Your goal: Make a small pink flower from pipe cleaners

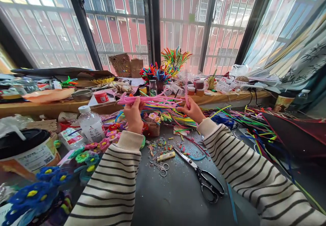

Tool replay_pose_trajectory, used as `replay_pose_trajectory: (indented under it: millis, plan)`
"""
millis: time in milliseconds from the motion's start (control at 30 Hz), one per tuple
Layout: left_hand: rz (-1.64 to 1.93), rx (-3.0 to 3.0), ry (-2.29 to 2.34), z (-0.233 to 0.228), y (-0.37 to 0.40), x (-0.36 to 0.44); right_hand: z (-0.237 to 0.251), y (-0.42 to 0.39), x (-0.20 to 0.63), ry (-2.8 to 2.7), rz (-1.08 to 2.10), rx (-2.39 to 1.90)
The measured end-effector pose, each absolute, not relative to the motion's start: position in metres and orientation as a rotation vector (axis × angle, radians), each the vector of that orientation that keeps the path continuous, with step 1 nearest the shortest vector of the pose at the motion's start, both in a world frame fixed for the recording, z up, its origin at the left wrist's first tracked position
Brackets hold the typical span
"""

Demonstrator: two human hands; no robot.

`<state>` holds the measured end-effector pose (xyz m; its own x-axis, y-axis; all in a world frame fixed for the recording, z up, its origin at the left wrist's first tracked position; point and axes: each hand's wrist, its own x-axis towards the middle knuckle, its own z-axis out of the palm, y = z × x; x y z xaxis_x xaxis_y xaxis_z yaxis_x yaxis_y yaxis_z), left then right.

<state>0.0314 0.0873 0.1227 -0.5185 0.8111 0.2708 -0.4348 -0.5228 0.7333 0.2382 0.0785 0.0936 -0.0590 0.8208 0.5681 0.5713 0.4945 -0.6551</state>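
A bundle of pink pipe cleaners (pixel 158 101) lies level in the air, its left end pinched by my left hand (pixel 134 114). Just past the bundle's right end, my right hand (pixel 193 111) is closed on a single pale pink pipe cleaner (pixel 186 86) that stands upright and is slightly blurred. Below the hands, large black-handled scissors (pixel 197 171) rest partly open on the grey table. Small silver scissors (pixel 163 169) and a yellow tube (pixel 166 156) lie to their left, among scattered clippings (pixel 163 144).
Many loose coloured pipe cleaners (pixel 239 122) spread across the back and right. To the left are a clear bottle (pixel 91 124), a black-lidded tub (pixel 30 151) and blue fuzzy flowers (pixel 38 192). Jars and pipe cleaner bunches (pixel 175 57) crowd the wooden sill (pixel 226 97).
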Motion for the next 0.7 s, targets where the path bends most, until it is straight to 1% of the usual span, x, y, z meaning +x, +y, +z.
replay_pose_trajectory:
  millis: [100,167,267,333,567,700]
  plan:
    - [2.071,0.807,0.79,0.123,0.085,0.038,0.092,0.085,0.207,-1.884,-0.116,-1.406]
    - [2.07,0.803,0.794,0.123,0.083,0.041,0.091,0.092,0.19,-1.957,-0.235,-1.544]
    - [2.053,0.808,0.81,0.123,0.082,0.041,0.091,0.103,0.181,-1.96,-0.271,-1.681]
    - [2.037,0.809,0.817,0.123,0.082,0.039,0.094,0.108,0.187,-1.945,-0.28,-1.683]
    - [1.969,0.833,0.751,0.116,0.087,0.033,0.101,0.116,0.206,-2.086,-0.168,-1.343]
    - [1.969,0.85,0.709,0.112,0.093,0.033,0.099,0.122,0.203,-1.928,-0.185,-1.3]
